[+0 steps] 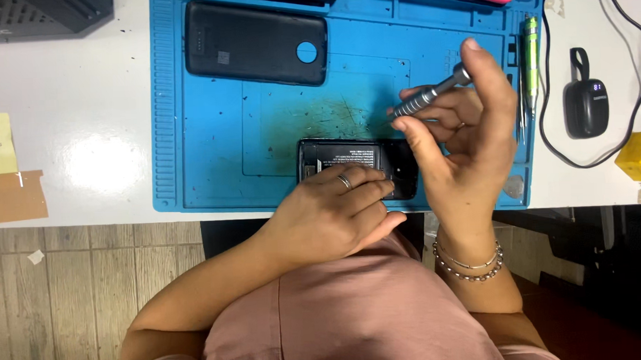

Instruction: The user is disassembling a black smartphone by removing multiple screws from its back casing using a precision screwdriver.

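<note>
Flattened on the opened phone (355, 164), left hand (332, 218) should pin it steady while right hand (461, 136) pinches the screwdriver (430, 93) upright.

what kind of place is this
Most likely a phone repair bench. A blue silicone work mat covers the white table, the left hand steadies an opened black phone, the right hand holds a slim grey metal screwdriver, and a detached black back cover lies nearby.

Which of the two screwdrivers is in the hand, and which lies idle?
The grey metal screwdriver is held in the right hand. The green-handled screwdriver lies untouched at the blue mat's right edge.
</note>
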